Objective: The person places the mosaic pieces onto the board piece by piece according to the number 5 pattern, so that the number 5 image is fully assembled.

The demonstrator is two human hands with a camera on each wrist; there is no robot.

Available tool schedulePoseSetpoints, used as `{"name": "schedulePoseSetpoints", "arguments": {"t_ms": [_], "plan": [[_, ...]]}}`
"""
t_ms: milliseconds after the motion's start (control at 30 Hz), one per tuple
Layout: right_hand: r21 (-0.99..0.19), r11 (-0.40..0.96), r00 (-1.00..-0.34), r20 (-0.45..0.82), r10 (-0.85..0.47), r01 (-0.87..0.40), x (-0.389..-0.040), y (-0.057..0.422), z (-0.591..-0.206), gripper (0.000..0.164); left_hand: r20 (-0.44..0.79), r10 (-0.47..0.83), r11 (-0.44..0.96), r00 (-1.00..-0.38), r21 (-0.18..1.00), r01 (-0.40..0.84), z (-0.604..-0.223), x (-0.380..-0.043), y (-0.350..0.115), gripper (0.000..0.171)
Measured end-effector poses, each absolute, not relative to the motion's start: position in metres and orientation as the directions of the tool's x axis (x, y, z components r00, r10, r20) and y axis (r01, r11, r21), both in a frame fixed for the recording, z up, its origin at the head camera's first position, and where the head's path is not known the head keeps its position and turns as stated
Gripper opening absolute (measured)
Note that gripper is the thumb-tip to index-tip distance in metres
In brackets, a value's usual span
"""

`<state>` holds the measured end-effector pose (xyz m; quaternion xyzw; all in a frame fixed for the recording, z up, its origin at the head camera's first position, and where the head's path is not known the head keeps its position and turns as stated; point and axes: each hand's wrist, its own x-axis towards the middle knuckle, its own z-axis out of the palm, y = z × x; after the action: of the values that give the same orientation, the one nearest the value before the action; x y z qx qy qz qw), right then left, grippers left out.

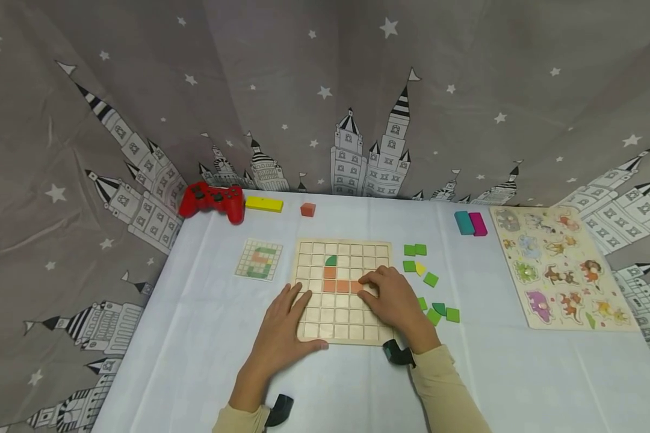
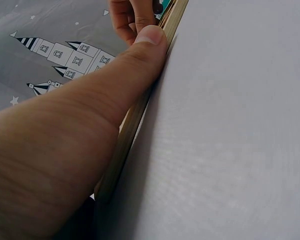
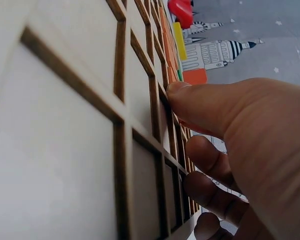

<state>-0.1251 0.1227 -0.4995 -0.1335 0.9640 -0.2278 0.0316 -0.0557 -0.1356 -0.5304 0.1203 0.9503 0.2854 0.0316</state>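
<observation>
pinching one of four orange squares point(image 1: 355, 287) with the right hand point(image 1: 394, 299); resting the spread left hand point(image 1: 281, 325) on one gridded wooden board point(image 1: 341, 315) bearing one green quarter-circle tile point(image 1: 331, 261).

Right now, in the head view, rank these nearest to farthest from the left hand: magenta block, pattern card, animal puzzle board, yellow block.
1. Pattern card, just beyond the left hand, slightly left.
2. Yellow block, farther back, left.
3. Magenta block, back right.
4. Animal puzzle board, far right.
</observation>
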Motion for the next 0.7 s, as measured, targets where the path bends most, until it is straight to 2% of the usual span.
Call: {"name": "schedulePoseSetpoints", "arguments": {"t_ms": [133,367,500,700], "plan": [[-0.461,0.853,-0.962,0.008,-0.273,-0.246,-0.124,0.125,-0.498,0.024,0.008,0.247,0.806,-0.969,0.553,0.210,-0.530,-0.056,-0.135,0.112],[-0.527,0.825,-0.975,0.029,-0.222,-0.204,-0.129,0.155,-0.492,0.038,0.006,0.239,0.802,-0.971,0.562,0.201,-0.532,-0.056,-0.135,0.112],[-0.536,0.836,-0.991,0.012,-0.135,-0.120,-0.133,0.192,-0.490,0.040,-0.006,0.245,0.798,-0.970,0.568,0.198,-0.531,-0.056,-0.134,0.111],[-0.518,0.854,-0.994,-0.107,-0.004,0.053,-0.130,0.244,-0.494,0.045,-0.014,0.246,0.804,-0.969,0.562,0.196,-0.530,-0.056,-0.135,0.112]]}}
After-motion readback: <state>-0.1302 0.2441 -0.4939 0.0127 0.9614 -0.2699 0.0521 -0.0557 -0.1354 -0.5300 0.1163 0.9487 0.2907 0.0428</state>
